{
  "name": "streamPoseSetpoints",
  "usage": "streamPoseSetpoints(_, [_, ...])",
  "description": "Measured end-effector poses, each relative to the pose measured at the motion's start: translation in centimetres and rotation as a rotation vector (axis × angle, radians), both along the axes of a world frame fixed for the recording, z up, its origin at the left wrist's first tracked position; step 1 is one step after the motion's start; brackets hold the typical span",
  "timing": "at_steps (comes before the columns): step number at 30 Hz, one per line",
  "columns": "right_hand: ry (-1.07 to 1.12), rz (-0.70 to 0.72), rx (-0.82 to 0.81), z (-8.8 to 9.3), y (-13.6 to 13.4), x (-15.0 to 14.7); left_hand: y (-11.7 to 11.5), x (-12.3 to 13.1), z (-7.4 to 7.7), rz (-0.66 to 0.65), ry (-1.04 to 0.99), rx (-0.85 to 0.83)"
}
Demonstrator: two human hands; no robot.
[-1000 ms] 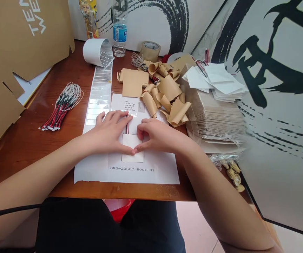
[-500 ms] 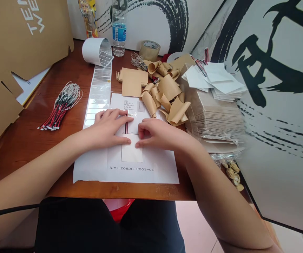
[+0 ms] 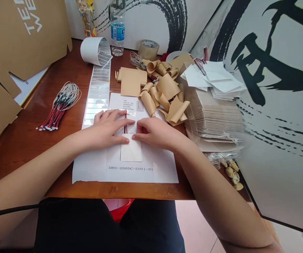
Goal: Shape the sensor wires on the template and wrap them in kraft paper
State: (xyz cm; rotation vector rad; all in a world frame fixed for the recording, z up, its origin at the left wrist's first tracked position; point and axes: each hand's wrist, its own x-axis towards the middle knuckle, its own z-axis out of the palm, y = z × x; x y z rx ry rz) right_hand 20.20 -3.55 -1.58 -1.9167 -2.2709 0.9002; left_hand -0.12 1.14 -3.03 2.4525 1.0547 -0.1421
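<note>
A small pale square pad lies on a white printed sheet marked DRS-206DC-E001-01. Thin red and black wires run up from its top edge. My left hand lies flat over the sheet, fingers stretched, its thumb pressing the pad's upper left corner. My right hand rests with fingers curled down on the pad's upper right corner. Both hands meet at the pad's top edge.
A bundle of red and white wires lies left. A strip of silvery labels unrolls from a white roll. Curled brown paper pieces, stacked paper, tape, a water bottle and cardboard surround the sheet.
Both hands slid up the pad from its lower middle to its top edge, uncovering most of the pad. The view shifted slightly.
</note>
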Motion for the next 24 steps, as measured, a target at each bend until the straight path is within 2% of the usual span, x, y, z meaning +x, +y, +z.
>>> streamPoseSetpoints(3, [-0.006, 0.032, -0.014, 0.08, -0.04, 0.15, 0.09, -0.03, 0.2, 0.013, -0.02, 0.009])
streamPoseSetpoints(8, [-0.02, 0.113, 0.001, -0.05, -0.08, 0.39, 0.06, -0.2, 0.48, -0.037, 0.04, -0.034])
streamPoseSetpoints(12, [-0.026, 0.099, 0.029, -0.31, -0.01, 0.2, 0.04, -0.22, 0.5, -0.062, 0.073, -0.056])
streamPoseSetpoints(24, [-0.035, 0.089, 0.017, 0.06, -0.14, 0.03, 0.02, -0.15, 0.5, -0.013, 0.025, -0.026])
